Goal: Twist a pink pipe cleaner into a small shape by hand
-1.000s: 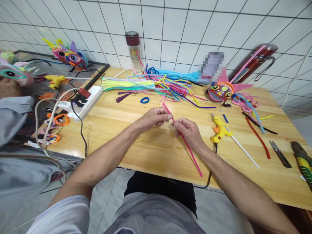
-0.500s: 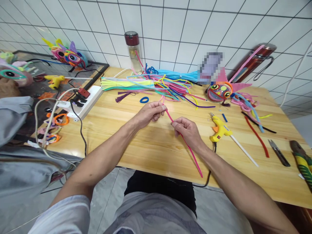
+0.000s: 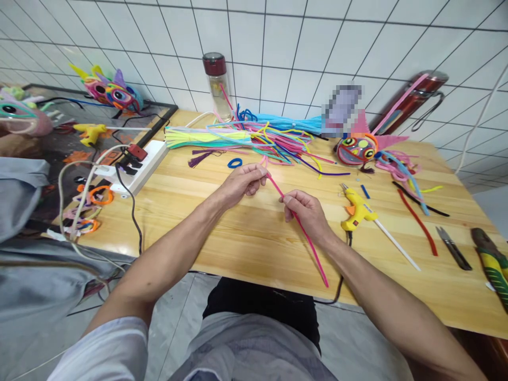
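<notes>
Both hands pinch one long pink fuzzy pipe cleaner above the pale wooden tabletop. Left hand closed on its upper end, right hand closed on it a bit lower; the free tail runs down toward the tabletop's near edge. Just right of the right hand lies a yellow glue gun. Behind the hands: a heap of mixed-colour pipe cleaners, a small blue ring, a colourful round mask with eyes. Dark red pipe cleaner and small snips far right.
</notes>
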The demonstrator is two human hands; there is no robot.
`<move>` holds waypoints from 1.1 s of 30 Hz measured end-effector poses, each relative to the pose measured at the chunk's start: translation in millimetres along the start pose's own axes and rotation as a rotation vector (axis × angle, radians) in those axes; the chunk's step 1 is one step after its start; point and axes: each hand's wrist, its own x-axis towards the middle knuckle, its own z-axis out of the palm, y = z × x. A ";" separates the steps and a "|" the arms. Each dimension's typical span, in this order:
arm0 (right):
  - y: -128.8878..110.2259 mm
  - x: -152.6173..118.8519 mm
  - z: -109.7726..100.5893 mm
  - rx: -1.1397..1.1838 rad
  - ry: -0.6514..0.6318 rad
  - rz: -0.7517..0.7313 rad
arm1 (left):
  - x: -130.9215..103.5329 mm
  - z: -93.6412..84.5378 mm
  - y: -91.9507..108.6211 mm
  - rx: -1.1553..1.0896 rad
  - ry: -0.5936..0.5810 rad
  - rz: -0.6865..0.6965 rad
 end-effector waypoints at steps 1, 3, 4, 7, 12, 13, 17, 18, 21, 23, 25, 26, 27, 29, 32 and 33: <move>-1.1 0.0 -0.2 0.014 -0.004 -0.003 | 0.2 -0.3 0.1 -0.001 0.001 0.003; -2.7 0.3 -0.4 0.040 -0.003 0.001 | 0.6 -0.7 0.1 -0.002 0.002 0.010; -3.0 0.6 -0.4 0.052 0.000 0.008 | 0.8 -0.9 0.1 -0.003 -0.001 0.014; -2.8 1.8 -0.1 0.081 0.009 0.031 | 1.2 -0.8 0.1 -0.025 -0.016 0.029; -3.8 2.1 0.5 0.100 0.030 0.036 | -1.1 2.6 -2.8 -0.034 -0.054 0.004; -4.4 1.9 0.7 0.102 0.035 0.036 | -2.1 4.1 -4.3 -0.022 -0.062 -0.003; -6.7 0.7 1.1 0.090 0.043 0.045 | -5.7 11.2 -11.0 0.035 -0.076 -0.030; -7.1 0.5 1.2 0.082 0.039 0.047 | -6.3 12.8 -12.0 0.044 -0.073 -0.034; -7.3 -0.4 1.6 0.055 0.014 0.047 | -7.3 15.3 -13.3 0.055 -0.069 -0.044; -7.1 -1.3 2.2 0.042 -0.006 0.050 | -7.2 15.1 -13.5 0.061 -0.082 -0.049; -6.8 -2.2 2.8 0.032 -0.021 0.052 | -6.8 14.2 -14.4 0.077 -0.103 -0.053; -6.6 -2.4 3.0 0.030 -0.023 0.053 | -6.5 13.7 -15.2 0.090 -0.108 -0.053; -6.2 -2.4 2.9 0.034 -0.022 0.057 | -6.2 13.2 -16.2 0.106 -0.101 -0.046; -4.5 -1.1 1.9 0.066 -0.011 0.074 | -5.7 12.5 -18.1 0.161 -0.031 0.018; -0.2 3.0 -1.6 0.153 0.001 0.119 | -5.8 10.9 -20.0 0.369 0.190 0.266; 1.1 4.6 -2.9 0.180 0.000 0.135 | -6.0 10.1 -20.3 0.478 0.245 0.373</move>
